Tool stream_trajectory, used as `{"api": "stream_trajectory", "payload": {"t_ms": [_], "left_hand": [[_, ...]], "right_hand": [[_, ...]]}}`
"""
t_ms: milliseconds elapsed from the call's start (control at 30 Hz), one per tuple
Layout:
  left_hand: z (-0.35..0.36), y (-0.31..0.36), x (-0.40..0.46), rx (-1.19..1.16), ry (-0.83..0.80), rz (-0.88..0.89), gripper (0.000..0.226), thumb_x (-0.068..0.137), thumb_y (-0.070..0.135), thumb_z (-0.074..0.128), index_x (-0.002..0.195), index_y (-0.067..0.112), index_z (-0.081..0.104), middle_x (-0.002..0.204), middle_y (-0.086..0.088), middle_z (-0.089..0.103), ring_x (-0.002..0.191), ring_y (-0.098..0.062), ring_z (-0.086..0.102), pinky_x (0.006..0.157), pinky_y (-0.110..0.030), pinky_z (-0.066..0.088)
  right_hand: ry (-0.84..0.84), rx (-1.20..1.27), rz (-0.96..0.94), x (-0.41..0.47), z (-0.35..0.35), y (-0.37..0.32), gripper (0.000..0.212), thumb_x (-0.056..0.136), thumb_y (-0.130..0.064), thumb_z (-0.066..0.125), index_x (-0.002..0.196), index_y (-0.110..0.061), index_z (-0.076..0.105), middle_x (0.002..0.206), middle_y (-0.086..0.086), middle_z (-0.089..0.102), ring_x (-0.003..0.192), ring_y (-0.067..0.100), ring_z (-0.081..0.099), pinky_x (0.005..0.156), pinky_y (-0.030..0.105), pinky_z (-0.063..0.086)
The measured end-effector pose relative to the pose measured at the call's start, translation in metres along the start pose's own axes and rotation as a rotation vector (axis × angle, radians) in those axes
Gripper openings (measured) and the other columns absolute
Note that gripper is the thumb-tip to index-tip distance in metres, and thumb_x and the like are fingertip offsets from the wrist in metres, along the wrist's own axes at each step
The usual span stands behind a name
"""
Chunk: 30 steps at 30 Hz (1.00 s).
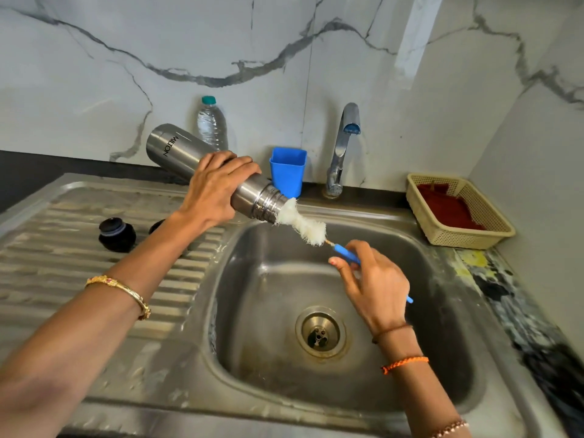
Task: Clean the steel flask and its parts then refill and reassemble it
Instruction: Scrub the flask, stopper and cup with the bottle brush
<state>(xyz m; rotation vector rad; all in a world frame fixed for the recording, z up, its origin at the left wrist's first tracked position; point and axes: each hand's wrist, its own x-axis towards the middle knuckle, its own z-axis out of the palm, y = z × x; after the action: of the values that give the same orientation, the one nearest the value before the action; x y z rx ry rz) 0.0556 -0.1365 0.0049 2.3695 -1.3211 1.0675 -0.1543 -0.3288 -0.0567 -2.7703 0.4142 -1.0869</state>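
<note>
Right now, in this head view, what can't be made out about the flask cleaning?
- Inside of the steel flask: its mouth faces away, blocked by the bottle brush.
- Second dark part on the drainboard: mostly hidden by the left arm.
- Brush handle's middle: covered by the right hand.
- Left hand palm side: hidden against the flask.

This is a home kitchen. A steel sink (344,298) with a ribbed drainboard (94,248) on its left sits in a dark counter (38,172). Behind the sink stand a tap (343,147), a blue cup (287,172) and a water bottle (212,121) against a marble-patterned wall (126,58). Right of the sink rests a basket (458,213).
</note>
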Motion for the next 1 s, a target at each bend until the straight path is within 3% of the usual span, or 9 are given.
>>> {"api": "stream_trajectory", "payload": {"t_ms": [100,200,367,500,633,767,867,933,1000], "left_hand": [[0.002,0.003,0.004,-0.003,-0.03,-0.045,0.077,0.039,-0.001,0.084,0.111,0.009,0.06,0.111,-0.013,0.065,0.097,-0.036,0.056,0.088,-0.036,0.026],[0.004,0.013,0.011,-0.015,-0.036,-0.027,0.072,0.044,0.005,0.084,0.111,0.01,0.061,0.112,-0.01,0.065,0.099,-0.035,0.054,0.092,-0.037,0.025],[0.005,0.027,0.015,-0.051,-0.027,-0.06,0.069,0.042,-0.002,0.078,0.109,0.007,0.063,0.109,-0.011,0.067,0.094,-0.036,0.057,0.087,-0.033,0.025],[0.006,0.029,0.009,-0.096,-0.047,0.045,0.069,0.045,0.004,0.08,0.108,0.014,0.055,0.105,-0.01,0.067,0.095,-0.024,0.043,0.087,-0.033,0.027],[0.01,0.038,0.004,-0.132,-0.033,0.069,0.086,0.033,-0.005,0.078,0.11,0.018,0.048,0.106,-0.009,0.067,0.097,-0.024,0.04,0.088,-0.034,0.028],[0.02,0.065,0.003,-0.107,0.005,0.226,0.085,0.036,-0.008,0.077,0.111,0.017,0.048,0.106,-0.01,0.068,0.101,-0.026,0.041,0.089,-0.035,0.03],[0.018,0.059,0.008,-0.061,-0.006,0.236,0.088,0.033,-0.005,0.08,0.112,0.017,0.048,0.106,-0.01,0.068,0.101,-0.026,0.04,0.088,-0.035,0.029],[0.019,0.053,0.009,-0.022,-0.021,0.197,0.091,0.028,-0.004,0.081,0.111,0.016,0.049,0.106,-0.01,0.067,0.099,-0.026,0.04,0.087,-0.034,0.029],[0.02,0.056,0.007,-0.022,-0.014,0.155,0.092,0.026,-0.004,0.078,0.111,0.016,0.049,0.107,-0.011,0.066,0.098,-0.026,0.04,0.085,-0.034,0.03]], "right_hand": [[0.195,-0.138,-0.085,-0.009,0.005,0.022,0.049,0.1,-0.033,0.032,0.08,-0.008,0.069,0.054,0.005,0.053,0.041,0.024,0.046,0.042,0.025,0.031],[0.317,-0.122,-0.033,-0.015,0.002,0.026,0.04,0.096,-0.023,0.039,0.078,-0.008,0.071,0.049,0.005,0.051,0.036,0.025,0.044,0.037,0.022,0.031],[0.216,0.044,0.208,-0.017,-0.008,0.015,0.03,0.083,-0.027,0.045,0.076,-0.014,0.071,0.049,0.005,0.058,0.037,0.03,0.051,0.044,0.012,0.019],[-0.275,0.245,0.342,-0.005,-0.014,0.011,0.022,0.093,-0.03,0.051,0.084,-0.023,0.07,0.062,0.004,0.061,0.065,0.028,0.058,0.054,0.028,0.034],[-0.525,0.715,0.532,0.012,-0.012,0.015,0.037,0.091,-0.031,0.054,0.056,-0.02,0.06,0.046,-0.005,0.039,0.045,0.007,0.035,0.05,0.024,0.031],[-0.779,1.044,0.871,0.015,-0.007,-0.004,0.039,0.098,-0.029,0.041,0.062,-0.017,0.05,0.037,-0.009,0.029,0.03,0.002,0.019,0.032,0.013,0.012],[-0.645,0.899,0.689,0.015,-0.004,-0.006,0.037,0.097,-0.034,0.044,0.066,-0.019,0.058,0.038,-0.01,0.039,0.041,0.009,0.033,0.041,0.019,0.028],[-0.385,0.396,0.361,0.01,0.002,-0.006,0.028,0.094,-0.036,0.048,0.08,-0.019,0.065,0.056,-0.006,0.055,0.056,0.019,0.05,0.052,0.027,0.037],[-0.053,-0.002,0.084,0.001,0.009,-0.004,0.026,0.089,-0.031,0.049,0.085,-0.013,0.066,0.064,0.003,0.058,0.053,0.024,0.054,0.045,0.028,0.038]]}}
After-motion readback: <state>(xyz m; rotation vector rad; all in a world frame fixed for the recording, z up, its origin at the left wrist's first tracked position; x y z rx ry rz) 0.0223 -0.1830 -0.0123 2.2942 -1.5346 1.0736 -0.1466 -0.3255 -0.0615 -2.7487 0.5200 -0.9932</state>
